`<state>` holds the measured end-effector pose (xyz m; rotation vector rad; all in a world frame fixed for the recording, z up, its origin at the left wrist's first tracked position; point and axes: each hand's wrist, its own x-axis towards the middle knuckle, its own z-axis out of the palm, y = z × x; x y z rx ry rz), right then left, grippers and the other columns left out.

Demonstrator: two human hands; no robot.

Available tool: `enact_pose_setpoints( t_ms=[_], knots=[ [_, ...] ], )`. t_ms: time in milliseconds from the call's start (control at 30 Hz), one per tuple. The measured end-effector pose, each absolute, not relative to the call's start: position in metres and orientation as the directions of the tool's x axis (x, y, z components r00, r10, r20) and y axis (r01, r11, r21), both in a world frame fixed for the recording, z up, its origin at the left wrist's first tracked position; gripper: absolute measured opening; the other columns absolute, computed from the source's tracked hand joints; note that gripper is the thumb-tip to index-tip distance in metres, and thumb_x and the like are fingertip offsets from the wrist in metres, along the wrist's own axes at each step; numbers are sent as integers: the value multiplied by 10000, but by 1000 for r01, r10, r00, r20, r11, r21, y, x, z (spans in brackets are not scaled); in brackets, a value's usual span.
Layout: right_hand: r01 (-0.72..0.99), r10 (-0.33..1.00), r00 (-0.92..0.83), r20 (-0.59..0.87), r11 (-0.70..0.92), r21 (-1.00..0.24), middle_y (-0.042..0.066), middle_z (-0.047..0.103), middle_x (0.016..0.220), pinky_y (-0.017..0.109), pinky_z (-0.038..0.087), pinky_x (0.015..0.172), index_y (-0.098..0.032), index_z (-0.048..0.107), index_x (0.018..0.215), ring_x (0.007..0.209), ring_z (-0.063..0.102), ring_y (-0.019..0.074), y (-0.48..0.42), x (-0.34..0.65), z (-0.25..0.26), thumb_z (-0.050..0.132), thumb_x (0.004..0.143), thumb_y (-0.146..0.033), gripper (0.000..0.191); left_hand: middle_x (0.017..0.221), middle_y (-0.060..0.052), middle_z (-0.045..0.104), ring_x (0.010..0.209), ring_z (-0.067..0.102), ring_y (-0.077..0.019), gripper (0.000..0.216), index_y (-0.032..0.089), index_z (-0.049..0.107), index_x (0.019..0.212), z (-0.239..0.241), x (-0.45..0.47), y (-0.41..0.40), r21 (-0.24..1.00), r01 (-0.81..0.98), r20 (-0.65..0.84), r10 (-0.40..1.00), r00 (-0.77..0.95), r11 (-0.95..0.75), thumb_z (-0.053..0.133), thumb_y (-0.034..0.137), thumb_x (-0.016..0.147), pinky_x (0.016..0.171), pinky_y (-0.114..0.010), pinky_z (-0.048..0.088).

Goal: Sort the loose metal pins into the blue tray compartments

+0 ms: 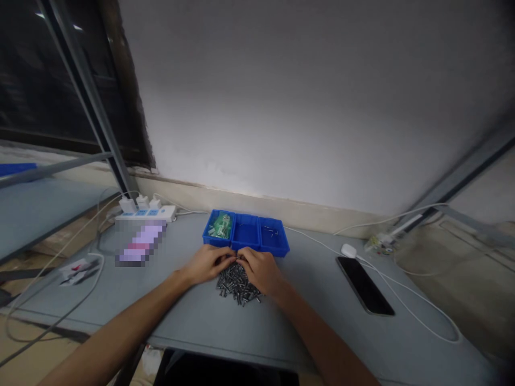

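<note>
- bright blue: three-compartment plastic parts tray;
- green: bagged parts;
- dark grey: heap of screws;
- white with blue switches: power strip;
- glossy black: smartphone;
- pale grey: workbench top

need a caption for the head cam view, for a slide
Left hand and right hand meet over a pile of dark metal screws in front of a blue three-section tray.

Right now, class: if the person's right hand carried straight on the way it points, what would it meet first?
The right hand would most likely meet the left hand first: their fingers look almost touching above the pile of screws, though depth is hard to judge from this view.
</note>
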<state>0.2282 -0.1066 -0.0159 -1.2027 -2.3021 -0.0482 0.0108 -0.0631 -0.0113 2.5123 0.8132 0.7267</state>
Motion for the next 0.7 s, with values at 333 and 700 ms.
enact_pose_setpoints(
  t_ms=[333,700],
  knots=[
    [742,548,-390,740,663,-100,50,690,933,301,444,785,-202,619,999,859,635,176,-102,231,-17,447,1064,-202,184,726,7,665,618,572,-119,304,194,690,1032,-10,11,-62,498,441,361,641,678,-747,463,395,1046,643,-235,400],
    [882,526,-87,846,435,-179,76,741,933,350,401,769,-171,622,1160,816,665,202,-95,240,-11,482,1060,-265,197,676,10,673,614,583,-136,245,226,745,964,-12,13,-57,438,598,227,727,648,-671,542,363,988,625,-249,370]
  ],
)
